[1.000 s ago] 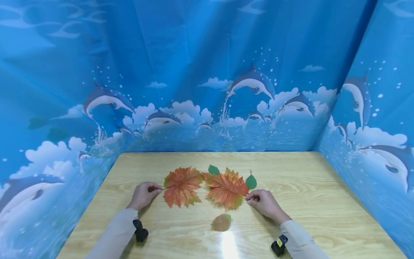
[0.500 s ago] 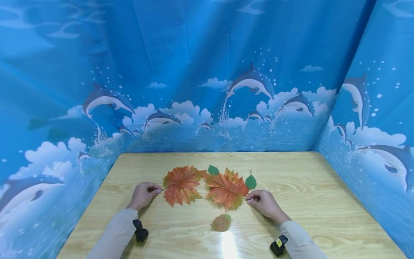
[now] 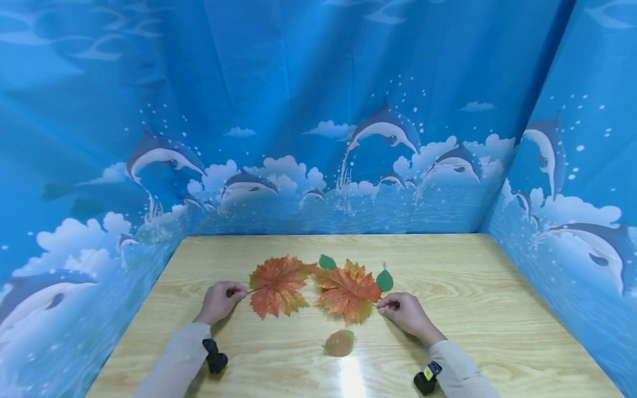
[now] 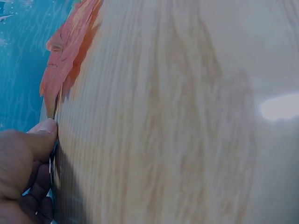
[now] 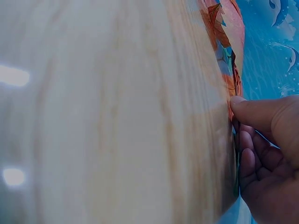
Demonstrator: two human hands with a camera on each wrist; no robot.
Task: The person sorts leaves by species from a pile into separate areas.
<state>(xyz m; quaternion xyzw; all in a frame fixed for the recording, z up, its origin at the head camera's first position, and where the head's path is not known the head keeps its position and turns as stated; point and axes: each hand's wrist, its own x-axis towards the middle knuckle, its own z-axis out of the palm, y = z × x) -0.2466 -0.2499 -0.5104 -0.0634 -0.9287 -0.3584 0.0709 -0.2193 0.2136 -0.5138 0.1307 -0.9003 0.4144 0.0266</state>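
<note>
In the head view my left hand (image 3: 219, 302) pinches the thin stem of an orange-red lobed autumn leaf (image 3: 278, 288). My right hand (image 3: 407, 316) pinches the stem of a similar autumn leaf (image 3: 348, 290), whose blade lies to the hand's left. The blades point toward each other near the table's middle; an orange tip shows between them at the top, and which leaf it belongs to I cannot tell. Thumb and fingers meet on the stem in the left wrist view, where the leaf's blade (image 4: 65, 51) appears edge-on. The right wrist view shows the right leaf (image 5: 232, 28) likewise edge-on.
A small green leaf (image 3: 327, 262) touches the right autumn leaf's top edge, and another green leaf (image 3: 385, 280) lies at its right. Nearer me a reddish-green oval leaf (image 3: 339, 343) rests on the wooden table (image 3: 278, 370). A blue dolphin-print curtain (image 3: 278, 127) encloses the table.
The left autumn leaf has shifted and tilted slightly in my left hand's pinch. My right hand and its leaf stay nearly still.
</note>
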